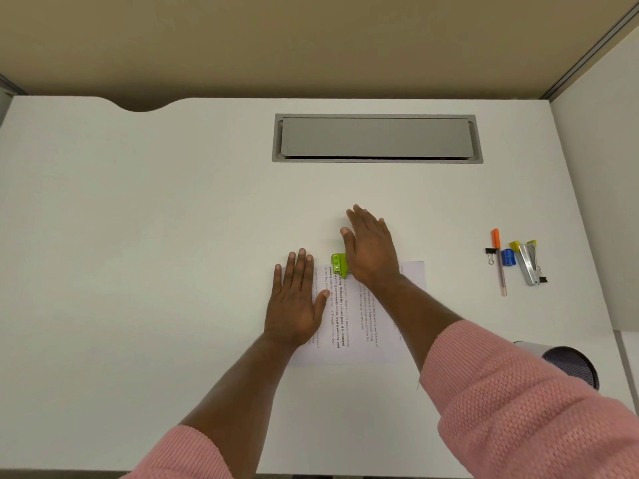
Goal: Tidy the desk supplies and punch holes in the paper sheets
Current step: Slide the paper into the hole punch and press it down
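Paper sheet [359, 316]: flat on white desk [173, 219], bare desk open beyond its left and far edges. Green hole punch [339, 265] at sheet's far edge. Right hand [371, 250], fingers spread flat, covers punch's right side. Left hand [295, 299], fingers extended, presses sheet's left edge.

Two hands [294, 302], one printed sheet [349, 323], one green punch [339, 265], two binder clips [490, 254], one stapler [530, 266], one pen [499, 264]

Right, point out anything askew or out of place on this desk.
Nothing stands out. The paper sheets lie flat under both open hands, the green hole punch sits at their far edge, and the supplies at right lie grouped together.
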The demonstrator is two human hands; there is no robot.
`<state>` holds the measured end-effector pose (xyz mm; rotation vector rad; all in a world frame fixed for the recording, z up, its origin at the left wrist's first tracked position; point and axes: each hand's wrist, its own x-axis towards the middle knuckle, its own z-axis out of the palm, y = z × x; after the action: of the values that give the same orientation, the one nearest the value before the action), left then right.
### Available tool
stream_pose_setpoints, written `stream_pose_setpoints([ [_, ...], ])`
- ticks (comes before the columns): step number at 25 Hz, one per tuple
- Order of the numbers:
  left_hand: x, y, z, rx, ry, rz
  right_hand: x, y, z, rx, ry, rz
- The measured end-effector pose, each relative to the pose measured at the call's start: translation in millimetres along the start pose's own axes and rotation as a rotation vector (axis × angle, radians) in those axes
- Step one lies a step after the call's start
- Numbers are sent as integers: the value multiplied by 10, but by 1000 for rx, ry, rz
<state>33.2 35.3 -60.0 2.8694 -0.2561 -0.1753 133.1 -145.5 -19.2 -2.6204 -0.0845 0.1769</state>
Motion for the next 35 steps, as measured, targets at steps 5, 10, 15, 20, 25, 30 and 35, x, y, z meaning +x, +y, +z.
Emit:
stream_pose_setpoints([
  [5, 50, -9, 74, -14, -6, -6, 272, -73, 60, -70, -20, -45],
  [10, 63, -30, 126, -17, 3, -4, 324, -30, 154, -171, -56, -27],
  [15, 74, -32, 150, -4, 9, -2, 370, -16, 228, -278, -67, 2],
  [20, 77, -41, 168, -6, 6, -6, 410, 2, 303, -346, -93, 13],
  [25, 85, -45, 184, -2, 0, -9, 448, 44, 355, -403, -110, -21],
  [30, 88, -36, 162, 1, 8, -6, 420, 3, 291, -349, -96, -18],
  [35, 63, -8, 92, 18, -7, -8, 270, -72, 103, -193, 13, -24],
])
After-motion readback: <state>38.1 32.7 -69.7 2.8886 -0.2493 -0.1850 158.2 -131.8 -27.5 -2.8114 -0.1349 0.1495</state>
